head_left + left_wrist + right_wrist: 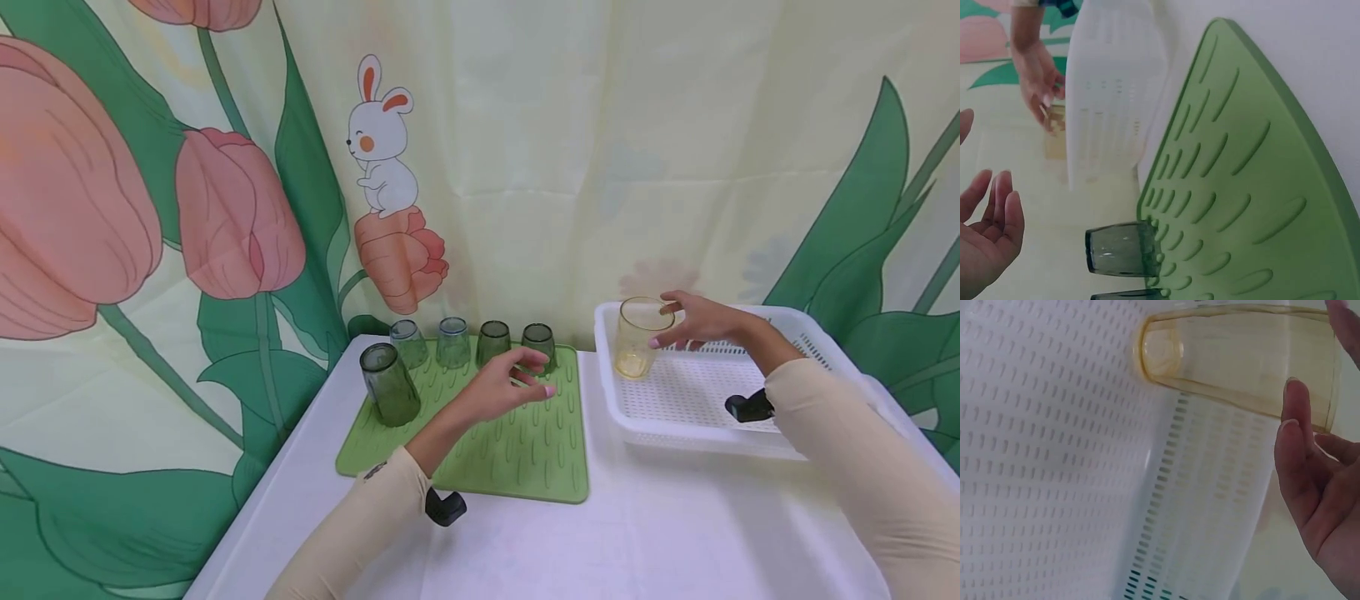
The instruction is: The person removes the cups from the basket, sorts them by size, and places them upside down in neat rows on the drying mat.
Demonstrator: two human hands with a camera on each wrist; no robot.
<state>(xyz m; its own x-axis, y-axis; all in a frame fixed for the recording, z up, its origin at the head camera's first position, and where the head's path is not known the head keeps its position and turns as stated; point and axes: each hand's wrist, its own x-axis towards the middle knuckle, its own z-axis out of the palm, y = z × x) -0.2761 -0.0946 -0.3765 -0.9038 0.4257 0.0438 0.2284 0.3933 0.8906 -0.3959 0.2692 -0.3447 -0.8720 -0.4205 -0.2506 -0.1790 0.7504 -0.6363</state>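
A yellow-tinted drinking glass (pixel 633 342) stands upright inside the left end of a white perforated basket (pixel 705 437). My right hand (pixel 697 321) has its thumb and a finger around the rim of the glass; in the right wrist view the other fingers (pixel 1297 437) curl beside it. Above a green ridged drying mat (pixel 517 467) hovers my left hand (pixel 502 387), fingers loosely bent and holding nothing. A tall dark green glass (pixel 390 387) stands at the mat's left. Along the back stand two bluish glasses (pixel 453 343) and two short dark green ones (pixel 538 337), one partly behind the left hand.
A white cloth (pixel 600 542) covers the table under the mat and basket. Right behind them hangs a printed curtain (pixel 525 208) with tulips and a rabbit. The basket's raised walls surround the yellow glass. A narrow strip of cloth separates mat and basket.
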